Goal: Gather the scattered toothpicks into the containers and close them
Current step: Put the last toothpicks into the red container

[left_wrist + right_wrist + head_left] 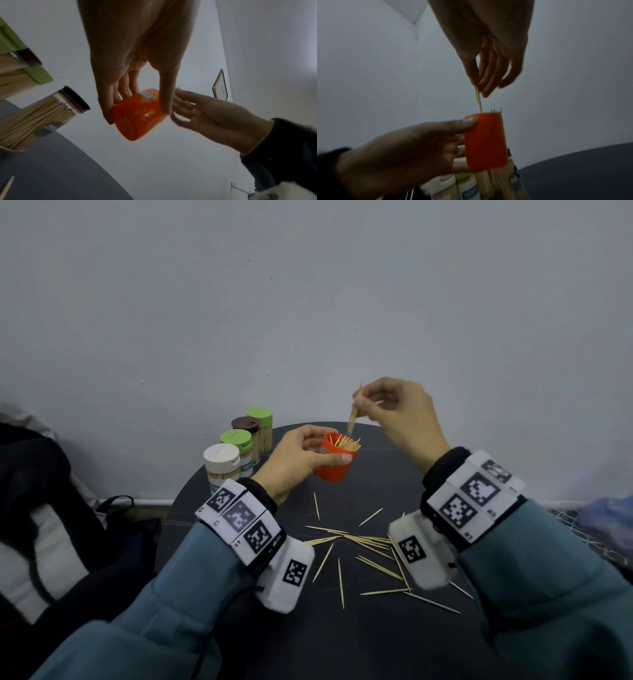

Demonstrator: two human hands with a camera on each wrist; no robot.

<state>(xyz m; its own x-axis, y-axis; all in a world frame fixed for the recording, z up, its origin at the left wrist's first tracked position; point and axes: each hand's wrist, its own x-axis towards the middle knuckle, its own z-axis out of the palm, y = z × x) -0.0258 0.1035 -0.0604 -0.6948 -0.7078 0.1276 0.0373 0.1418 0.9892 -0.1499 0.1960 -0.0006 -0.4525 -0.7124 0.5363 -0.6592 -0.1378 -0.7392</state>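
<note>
- Toothpicks [368,546]: many scattered flat on the dark round table [376,470], near edge, between the two wrists. Some already stand upright in the orange cup.
- Far left, off the table: dark bag [51,508]. Not involved.
- Table's left edge: four lidded jars [239,446] in a row, white, green, brown, green caps on, all full of picks. Those look done.
- Left hand [294,455]: thumb and fingers curled round the orange cup [337,462], held off the table and tilted a bit toward the right hand. Cup is open; no lid for it in view.
- Right hand [399,414]: thumb and forefinger pinched on a small bunch of picks [352,416], points down, tips right at the cup's mouth. Other fingers loosely spread. Wrist view is blurred, so exact count is unclear.
- Step in hand, my read: dropping this bunch into the cup. Gathering looks past halfway for the jars; the last cup is still filling.
- Next move needs: line tips up inside the rim, let go of the pinch, then go back down for the loose ones. They lie flat, so they'll need sliding together or nail-lifting.
- Risk: picks catching on those already standing and spilling over the rim.
</note>
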